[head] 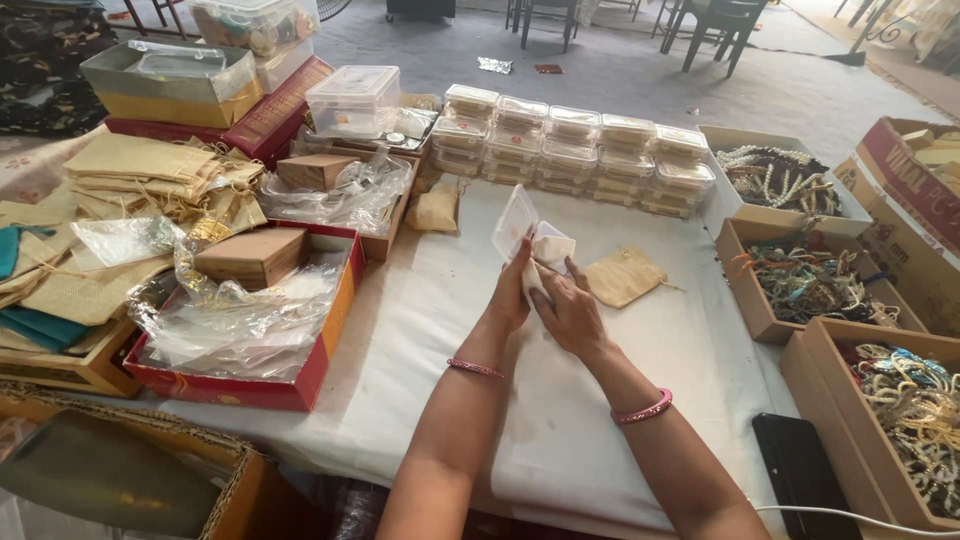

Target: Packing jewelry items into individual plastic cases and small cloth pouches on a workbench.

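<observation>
Head view, looking down on a work table draped in a white cloth [450,330]. At centre, the left hand [512,290] and the right hand [568,312] meet above the cloth, both closed around a small clear plastic box [520,228]. The box is shallow and rectangular with rounded corners; its hinged lid stands open and tilted upward toward the far side, translucent and slightly milky, while the lower half, lined with something white, rests in the fingers. Whether anything lies inside cannot be told. The left hand grips the box from its left edge, thumb side up; the right hand supports it from below and from the right, fingers curled. Each wrist carries a pink bangle [476,368]. Just beside the right hand, a small beige cloth pouch [623,276] lies flat on the cloth, apart from the hand. Behind the hands, a row of stacked clear boxes [570,150] of the same kind runs across the far edge of the table. To the right stand open cardboard boxes [800,290] holding tangled bead and thread jewellery. To the left, a red tray [330,330] contains a brown box [250,256] and crumpled clear plastic wrap, with a pile of jute bags [140,170] beyond it. A black flat device [800,475] lies at the near right corner.
</observation>
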